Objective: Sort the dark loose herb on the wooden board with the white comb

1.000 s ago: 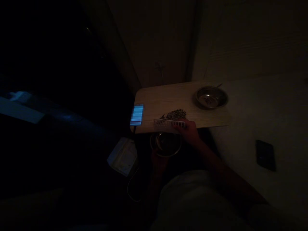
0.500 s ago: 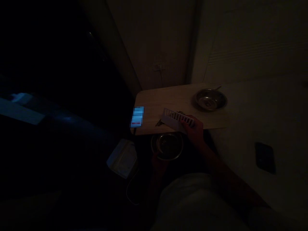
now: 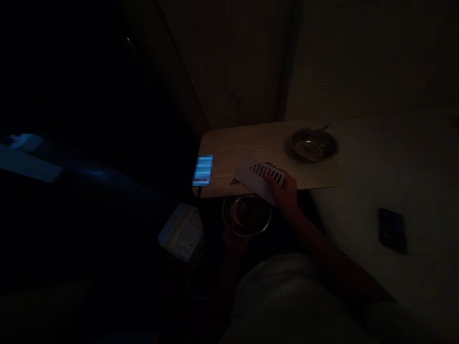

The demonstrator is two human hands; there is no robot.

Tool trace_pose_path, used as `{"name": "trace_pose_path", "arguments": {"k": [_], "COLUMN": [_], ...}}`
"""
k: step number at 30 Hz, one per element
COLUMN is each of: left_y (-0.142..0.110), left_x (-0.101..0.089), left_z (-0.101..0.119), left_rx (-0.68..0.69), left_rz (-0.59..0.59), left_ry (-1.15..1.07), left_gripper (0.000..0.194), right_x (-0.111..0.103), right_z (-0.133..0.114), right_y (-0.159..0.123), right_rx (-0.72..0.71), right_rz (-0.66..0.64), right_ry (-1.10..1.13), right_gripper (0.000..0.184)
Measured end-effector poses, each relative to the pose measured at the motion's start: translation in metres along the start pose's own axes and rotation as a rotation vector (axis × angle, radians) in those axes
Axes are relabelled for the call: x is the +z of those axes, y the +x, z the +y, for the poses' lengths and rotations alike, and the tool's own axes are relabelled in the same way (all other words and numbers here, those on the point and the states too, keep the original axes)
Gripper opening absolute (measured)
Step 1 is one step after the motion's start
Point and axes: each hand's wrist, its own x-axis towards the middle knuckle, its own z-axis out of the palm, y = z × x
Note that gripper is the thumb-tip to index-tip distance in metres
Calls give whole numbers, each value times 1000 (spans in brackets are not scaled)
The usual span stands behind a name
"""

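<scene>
My right hand [image 3: 285, 193] is closed on a white plastic piece with a row of slots [image 3: 256, 179], held tilted over the front edge of the small wooden table [image 3: 236, 143]. Partly covered by that piece, small dark and pale grains [image 3: 234, 181] lie on the tabletop; their kind is too dim to tell. Below the edge, my left hand [image 3: 235, 239] grips the near rim of a metal bowl [image 3: 263, 224]. What lies inside this bowl is too dark to make out.
A second metal bowl [image 3: 317, 145] with a thin handle poking out stands at the table's right. A lit phone [image 3: 203, 170] lies at the left edge. A pale box-like thing [image 3: 182, 234] is lower left, and a dark phone-shaped object [image 3: 392, 230] rests on the pale surface at right.
The white slotted piece has turned from edge-on over the grain pile to tilted, its broad face now showing and hiding most of the grains. The left hand stays on the bowl.
</scene>
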Motion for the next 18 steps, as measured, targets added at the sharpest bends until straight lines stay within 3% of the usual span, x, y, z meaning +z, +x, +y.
{"name": "trace_pose_path", "arguments": {"k": [6,18], "left_y": [-4,-5], "left_x": [5,5], "left_z": [0,0], "left_rx": [-7,6], "left_rz": [-108,-101], "left_ry": [-11,-3], "left_gripper": [37,39], "right_x": [8,15], "right_z": [1,0], "right_y": [-11,-9], "right_rx": [-59,-153], "right_rz": [-100,-145], "right_ry": [-98,-214], "right_gripper": [25,26]}}
